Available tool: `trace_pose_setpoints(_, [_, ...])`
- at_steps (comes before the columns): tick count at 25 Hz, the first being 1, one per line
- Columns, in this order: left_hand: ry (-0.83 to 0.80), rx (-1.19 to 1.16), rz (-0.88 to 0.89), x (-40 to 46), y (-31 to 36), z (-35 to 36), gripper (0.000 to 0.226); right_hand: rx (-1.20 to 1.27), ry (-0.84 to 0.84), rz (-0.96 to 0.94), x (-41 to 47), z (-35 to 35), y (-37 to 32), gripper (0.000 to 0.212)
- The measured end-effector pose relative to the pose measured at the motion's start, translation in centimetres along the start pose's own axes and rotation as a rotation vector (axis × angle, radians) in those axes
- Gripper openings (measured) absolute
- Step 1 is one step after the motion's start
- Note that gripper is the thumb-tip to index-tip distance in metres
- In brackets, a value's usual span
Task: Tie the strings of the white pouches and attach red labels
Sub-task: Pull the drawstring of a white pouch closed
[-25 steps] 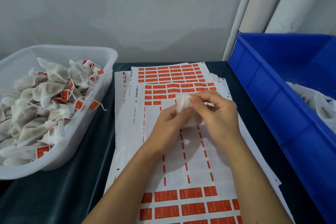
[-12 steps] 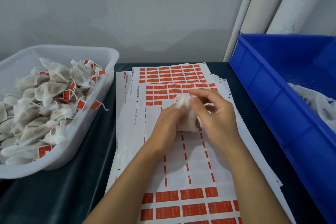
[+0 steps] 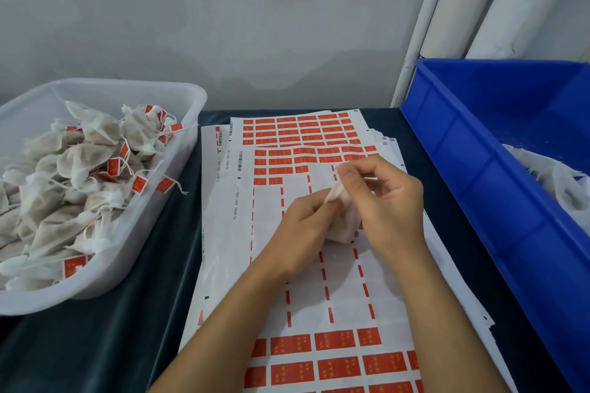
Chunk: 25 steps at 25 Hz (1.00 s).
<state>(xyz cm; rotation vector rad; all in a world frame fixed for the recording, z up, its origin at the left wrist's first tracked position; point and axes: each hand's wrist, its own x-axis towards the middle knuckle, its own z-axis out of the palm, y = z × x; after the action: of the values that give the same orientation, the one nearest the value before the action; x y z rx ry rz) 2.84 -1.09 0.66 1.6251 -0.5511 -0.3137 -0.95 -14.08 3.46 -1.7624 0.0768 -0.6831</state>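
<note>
A dark cloth-covered table [image 3: 134,313] carries a deep blue plastic crate [image 3: 498,175] at the right, with loose white pouches inside it, and a translucent white plastic tub [image 3: 153,214] at the left, heaped with tied white pouches bearing red labels [image 3: 76,182]. Between them lies a stack of white sheets of red rectangular stickers [image 3: 306,150], many rows already peeled away in the middle. Above that bare stretch, both hands work one small white fabric pouch [image 3: 343,223]. The left hand [image 3: 300,233] has its fingers curled round the pouch's body and gathered neck. The right hand [image 3: 389,204] pinches the pouch's top between thumb and forefinger, its other fingers bent loosely and covering the pouch's right side.
</note>
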Motion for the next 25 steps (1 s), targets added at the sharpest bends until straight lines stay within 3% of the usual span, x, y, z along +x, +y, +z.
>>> trace_pose_setpoints(8, [-0.063, 0.067, -0.019, 0.2, -0.1, 0.3, 0.034, 0.231, -0.029, 0.248, 0.4, 0.1, -0.1, 0.028])
trace_pose_setpoints(13, [-0.085, 0.114, -0.097, -0.3, 0.5, 0.4, 0.036, 0.372, 0.136, 0.318, 0.9, -0.1, 0.2, 0.033])
trace_pose_setpoints(15, [-0.198, 0.049, -0.201, -0.4, 0.4, -0.5, 0.024, 0.363, 0.146, 0.306, 0.8, -0.1, 0.3, 0.030])
trace_pose_setpoints(17, [-0.207, 0.000, -0.380, -0.6, 0.2, -0.9, 0.017, 0.325, 0.114, 0.287, 0.7, -0.2, 0.2, 0.028])
trace_pose_setpoints(21, [-0.074, 0.066, -0.297, 0.4, 1.5, -0.2, 0.025, 0.367, 0.110, 0.242, 0.8, -0.6, 0.0, 0.012])
trace_pose_setpoints(25, [-0.161, 0.077, -0.181, -0.2, 1.4, -0.1, 0.028, 0.390, 0.201, 0.200, 1.4, -1.3, 0.5, 0.023])
